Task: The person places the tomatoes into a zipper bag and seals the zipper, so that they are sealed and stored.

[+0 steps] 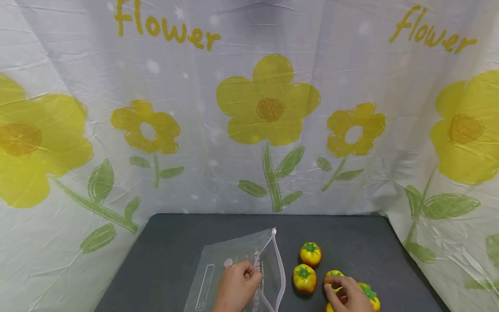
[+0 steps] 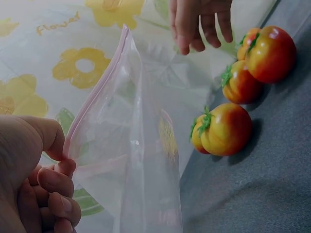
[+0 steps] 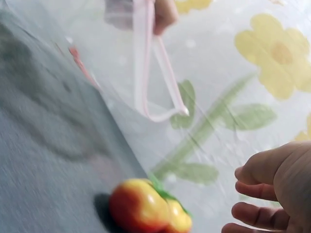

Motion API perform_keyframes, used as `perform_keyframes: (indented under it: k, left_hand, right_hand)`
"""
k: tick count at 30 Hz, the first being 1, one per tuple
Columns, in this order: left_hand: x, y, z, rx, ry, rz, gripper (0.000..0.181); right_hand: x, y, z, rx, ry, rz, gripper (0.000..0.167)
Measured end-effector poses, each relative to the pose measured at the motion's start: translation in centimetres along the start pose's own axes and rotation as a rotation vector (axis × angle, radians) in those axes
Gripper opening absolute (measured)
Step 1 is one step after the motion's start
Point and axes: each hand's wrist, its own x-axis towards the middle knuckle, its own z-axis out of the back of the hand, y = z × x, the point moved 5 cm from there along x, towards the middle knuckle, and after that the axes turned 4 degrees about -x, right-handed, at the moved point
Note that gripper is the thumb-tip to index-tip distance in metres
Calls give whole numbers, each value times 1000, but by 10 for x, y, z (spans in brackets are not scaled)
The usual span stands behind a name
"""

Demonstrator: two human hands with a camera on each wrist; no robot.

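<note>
Pinching the rim of a clear zip bag (image 1: 218,258) between thumb and forefinger, the left hand (image 1: 238,284) is holding its other fingers curled. Bag body is spreading to the left of that hand, mouth gaping to its right, pale pink zip strip (image 1: 282,275) bowing outward, slider (image 1: 274,231) sitting beyond the hand at the far corner. Right hand (image 1: 348,295) is hanging just above a cluster of yellow-red fruits (image 1: 334,274), fingers loosely bent, gripping nothing. Another fruit (image 1: 371,297) is showing at its right side, partly hidden. Two more are sitting between the hands: the nearer fruit (image 1: 305,279) left of the right hand, the farther fruit (image 1: 310,254) just past it. Fruits are resting on a dark grey counter (image 1: 163,260), flower-print curtain (image 1: 202,173) hanging beyond both hands
</note>
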Motion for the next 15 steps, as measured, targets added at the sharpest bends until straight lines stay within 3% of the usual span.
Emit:
perform_keyframes:
  k: [4,7,10,15]
  left_hand:
    - [-1,0,1,-1,6,5,18]
    - [-1,0,1,2,-1,0,18]
    - [-1,0,2,13,-13,-9,19]
    - [0,1,2,18,-26,-24,20]
  right_hand:
    - [3,-15,12,-43,-87,12,21]
    - [6,-31,21,-98,-149,-23,24]
    - [12,-51,26,-152,-112,-81,32]
    - [23,-88,31,-201,22,-188,53]
